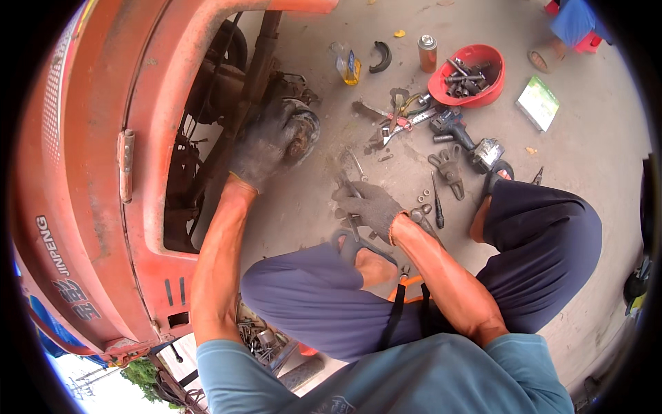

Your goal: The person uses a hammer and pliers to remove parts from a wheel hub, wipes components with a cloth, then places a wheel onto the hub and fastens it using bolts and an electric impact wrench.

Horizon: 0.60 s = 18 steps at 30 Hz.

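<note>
My left hand [265, 141], in a dark grey work glove, reaches to the wheel hub [301, 134] under the orange-red vehicle. Motion smears its fingers, so their grip does not show. The hub is round, greasy and rusty, with no wheel on it. My right hand [372, 208], also gloved, is closed around a slim metal rod-like tool [354, 224]. That tool slants over the ground above my sandalled foot, and its upper end is blurred. Close to this hand lie a hammer-like tool [422, 221], small nuts [425, 193] and a dark-handled screwdriver [438, 207].
Vehicle bodywork [155, 207] walls off the left side. Beyond my right hand lie a puller [449, 171], a cordless impact wrench [455, 131], an adjustable wrench [407, 125], a curved brake shoe [380, 56], a spray can [427, 54] and a red helmet [498, 86] holding sockets. Another person [579, 27] is at far right.
</note>
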Motion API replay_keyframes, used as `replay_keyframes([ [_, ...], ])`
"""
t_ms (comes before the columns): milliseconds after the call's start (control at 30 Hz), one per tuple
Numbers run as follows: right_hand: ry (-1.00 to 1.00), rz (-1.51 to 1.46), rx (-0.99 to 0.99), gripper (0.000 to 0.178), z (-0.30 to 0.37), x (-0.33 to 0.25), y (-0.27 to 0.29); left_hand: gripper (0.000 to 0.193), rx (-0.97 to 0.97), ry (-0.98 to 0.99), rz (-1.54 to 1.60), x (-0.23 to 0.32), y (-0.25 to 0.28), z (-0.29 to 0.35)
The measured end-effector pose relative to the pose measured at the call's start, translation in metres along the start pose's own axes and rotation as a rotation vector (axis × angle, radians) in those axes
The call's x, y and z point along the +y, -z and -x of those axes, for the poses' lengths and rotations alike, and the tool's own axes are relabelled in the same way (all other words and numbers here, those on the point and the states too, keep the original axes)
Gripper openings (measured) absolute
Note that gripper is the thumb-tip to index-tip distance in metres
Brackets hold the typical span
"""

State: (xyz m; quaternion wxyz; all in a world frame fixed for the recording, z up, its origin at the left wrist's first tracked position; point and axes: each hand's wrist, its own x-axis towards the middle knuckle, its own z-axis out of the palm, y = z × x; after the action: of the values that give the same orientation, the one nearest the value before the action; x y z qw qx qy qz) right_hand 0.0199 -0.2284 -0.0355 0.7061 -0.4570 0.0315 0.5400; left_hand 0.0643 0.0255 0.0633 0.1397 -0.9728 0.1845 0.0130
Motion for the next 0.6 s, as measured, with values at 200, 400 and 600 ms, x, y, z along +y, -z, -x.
replay_keyframes([
  [200,0.02,0.073,-0.004,0.039,-0.01,-0.01,-0.002,0.039,0.174,0.052,0.017,0.007,-0.012,0.013],
  [400,0.044,0.127,-0.016,0.039,-0.021,-0.002,-0.009,0.051,0.309,0.22,0.093,0.026,-0.02,0.024],
  [600,0.083,0.185,0.041,0.038,-0.017,-0.015,-0.026,0.063,0.287,0.245,0.175,0.022,-0.021,0.028],
])
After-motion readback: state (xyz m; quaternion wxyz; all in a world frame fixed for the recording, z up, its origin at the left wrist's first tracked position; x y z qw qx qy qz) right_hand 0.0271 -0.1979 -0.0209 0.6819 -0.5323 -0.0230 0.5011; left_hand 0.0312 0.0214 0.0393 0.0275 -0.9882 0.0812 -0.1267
